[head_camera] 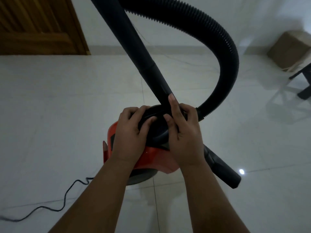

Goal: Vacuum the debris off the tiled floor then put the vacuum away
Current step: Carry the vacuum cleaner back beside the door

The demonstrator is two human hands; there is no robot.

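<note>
One tiled floor (50,106): pale, glossy, large tiles filling most of the view; the vacuum stands on it near the middle, straight below the camera.
Door (38,26): brown wood at top left, its foot meeting the floor.
Hose (223,52): black and ribbed, arching from the top edge round to the right, then down to the vacuum's right side, just beside the right hand.
Wand (134,47): smooth black tube, tilted, running from the top edge down and right to the vacuum's top, with one joint partway along.
Vacuum (151,155): orange-red body under a rounded black top (156,132); both hands are on it.
Left hand (129,137): fingers curled over the far rim of the black top, thumb on its near face, pinching it.
Right hand (185,137): wrapped round the wand's lower end, index finger laid straight up along the tube.
Box (289,51): brown cardboard at far right by the wall, well apart from the vacuum.
Short tube (223,170): black, jutting down and right from behind the right wrist; where it joins cannot be told.
Dark leg (303,78): black furniture leg just below the box.
Cord (65,197): thin, black, snaking across the lower-left floor toward the vacuum's base, passing behind the left forearm.
</note>
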